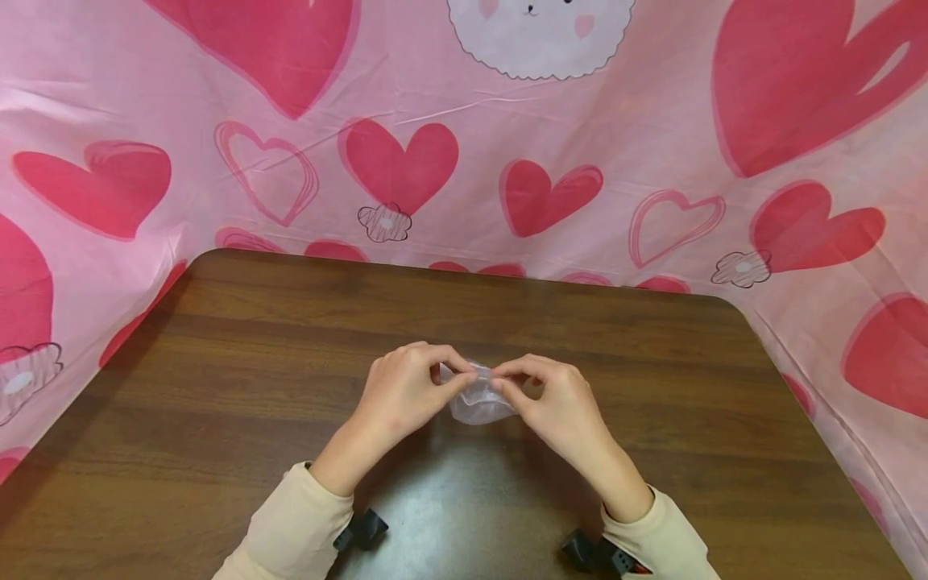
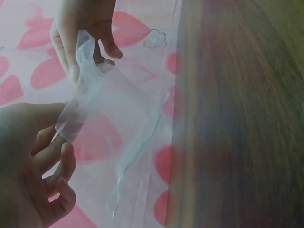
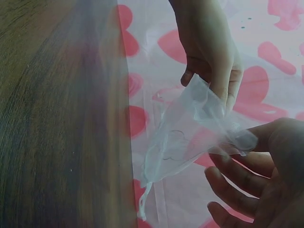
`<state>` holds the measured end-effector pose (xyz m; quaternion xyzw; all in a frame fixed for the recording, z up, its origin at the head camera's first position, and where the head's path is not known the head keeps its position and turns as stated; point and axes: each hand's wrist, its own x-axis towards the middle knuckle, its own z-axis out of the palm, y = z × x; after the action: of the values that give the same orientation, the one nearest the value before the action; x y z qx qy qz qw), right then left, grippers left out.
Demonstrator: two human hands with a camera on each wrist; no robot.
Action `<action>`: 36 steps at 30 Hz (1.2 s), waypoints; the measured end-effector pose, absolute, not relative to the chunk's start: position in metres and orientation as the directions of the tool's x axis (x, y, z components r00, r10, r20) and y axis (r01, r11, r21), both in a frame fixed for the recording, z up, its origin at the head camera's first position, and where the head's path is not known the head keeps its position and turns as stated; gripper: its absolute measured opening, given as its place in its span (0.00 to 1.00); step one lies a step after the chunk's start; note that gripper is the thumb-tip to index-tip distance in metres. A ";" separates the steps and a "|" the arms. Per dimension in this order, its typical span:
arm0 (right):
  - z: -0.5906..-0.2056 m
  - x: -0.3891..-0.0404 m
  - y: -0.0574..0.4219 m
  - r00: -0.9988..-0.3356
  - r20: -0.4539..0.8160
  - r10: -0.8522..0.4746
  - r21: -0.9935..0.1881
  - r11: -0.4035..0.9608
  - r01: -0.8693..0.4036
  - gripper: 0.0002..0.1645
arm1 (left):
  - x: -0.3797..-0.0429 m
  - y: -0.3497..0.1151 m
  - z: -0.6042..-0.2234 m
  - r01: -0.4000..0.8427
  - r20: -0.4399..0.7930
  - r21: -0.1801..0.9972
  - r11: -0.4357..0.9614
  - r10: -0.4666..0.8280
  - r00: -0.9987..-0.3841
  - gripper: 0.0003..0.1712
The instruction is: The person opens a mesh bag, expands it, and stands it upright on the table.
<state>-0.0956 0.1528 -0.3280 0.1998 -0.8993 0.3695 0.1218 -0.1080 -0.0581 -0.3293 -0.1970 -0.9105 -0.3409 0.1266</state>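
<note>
A sheer white drawstring pouch [image 1: 479, 408] is held up over the table between both hands. My left hand [image 1: 408, 387] pinches one side of its edge between thumb and fingertips. Opposite it, my right hand [image 1: 557, 400] pinches the other side in the same way, close to the left fingertips. In the left wrist view the pouch [image 2: 135, 102] spreads away from both hands, and a thin white cord [image 2: 116, 192] dangles from its far end. The right wrist view shows the cord [image 3: 143, 204] too. Whether the pouch contains anything, I cannot tell.
Beneath the hands lies a dark brown wooden table [image 1: 290, 346]. A pink cloth [image 1: 478, 193] printed with red hearts hangs behind and beside it. Small black devices sit at both wrists, one by the left sleeve [image 1: 290, 524] and one by the right sleeve [image 1: 660, 536].
</note>
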 end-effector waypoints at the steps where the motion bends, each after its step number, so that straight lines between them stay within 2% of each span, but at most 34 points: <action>1: -0.328 -0.096 0.153 -0.891 0.361 -0.276 -0.611 0.652 -0.450 0.05 | -0.108 -0.058 -0.329 0.439 0.368 0.572 0.693 0.262 -0.892 0.03; 7: -0.329 -0.095 0.153 -0.886 0.363 -0.289 -0.589 0.666 -0.458 0.06 | -0.108 -0.058 -0.329 0.420 0.356 0.573 0.704 0.247 -0.901 0.04; 16: -0.328 -0.095 0.153 -0.893 0.370 -0.256 -0.594 0.674 -0.439 0.07 | -0.109 -0.058 -0.331 0.476 0.302 0.577 0.664 0.367 -0.880 0.08; 20: -0.328 -0.096 0.152 -0.887 0.384 -0.256 -0.596 0.665 -0.450 0.07 | -0.109 -0.057 -0.332 0.498 0.315 0.559 0.663 0.386 -0.867 0.06; 25: -0.329 -0.095 0.152 -0.878 0.401 -0.261 -0.603 0.647 -0.467 0.08 | -0.108 -0.057 -0.332 0.487 0.331 0.545 0.683 0.358 -0.873 0.03; 33: -0.329 -0.094 0.151 -0.886 0.367 -0.283 -0.603 0.653 -0.459 0.12 | -0.108 -0.057 -0.330 0.387 0.309 0.585 0.713 0.246 -0.919 0.04; 36: -0.329 -0.094 0.150 -0.885 0.366 -0.287 -0.584 0.670 -0.459 0.10 | -0.108 -0.057 -0.330 0.369 0.305 0.590 0.718 0.225 -0.925 0.03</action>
<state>-0.0940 0.1505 -0.3286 0.2059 -0.9055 0.3504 0.1222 -0.1081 -0.0566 -0.3296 -0.1612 -0.9208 -0.3388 0.1065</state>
